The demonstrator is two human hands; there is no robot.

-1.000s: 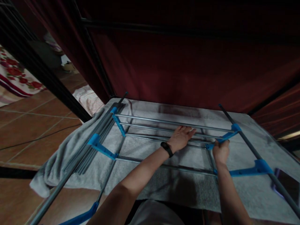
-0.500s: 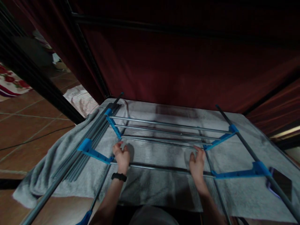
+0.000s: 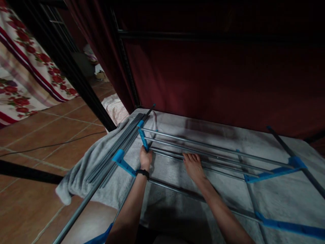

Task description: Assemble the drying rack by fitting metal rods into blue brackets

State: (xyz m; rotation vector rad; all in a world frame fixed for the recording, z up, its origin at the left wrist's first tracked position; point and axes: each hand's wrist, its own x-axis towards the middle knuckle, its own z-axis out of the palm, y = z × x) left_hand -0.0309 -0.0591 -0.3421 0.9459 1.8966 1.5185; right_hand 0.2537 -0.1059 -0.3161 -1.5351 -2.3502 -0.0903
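A rack frame of grey metal tubes joined by blue plastic brackets lies before me. My left hand (image 3: pixel 145 158), with a black band (image 3: pixel 142 173) at the wrist, is closed around the lower end of the far-left blue bracket (image 3: pixel 142 135); its fingertips are partly hidden. Over the lower thin metal rods (image 3: pixel 167 156), left of their middle, my right hand (image 3: pixel 193 165) has its fingers curled, with the thumb out of sight. Between me and those rods a thicker tube (image 3: pixel 175 188) passes beneath both forearms. The right-hand blue bracket (image 3: pixel 276 173) carries the rods' other ends.
Several loose grey tubes (image 3: pixel 114 149) lie bundled on the left of the grey blanket (image 3: pixel 172 118). Behind hangs a dark red curtain (image 3: pixel 203 84). A black post (image 3: pixel 83 88) rises at the left, beside the tiled floor (image 3: pixel 83 142) with a cable (image 3: pixel 56 145).
My left hand has moved forward to the far-left bracket. My right hand has shifted left along the rods and curled over them. The view has turned left.
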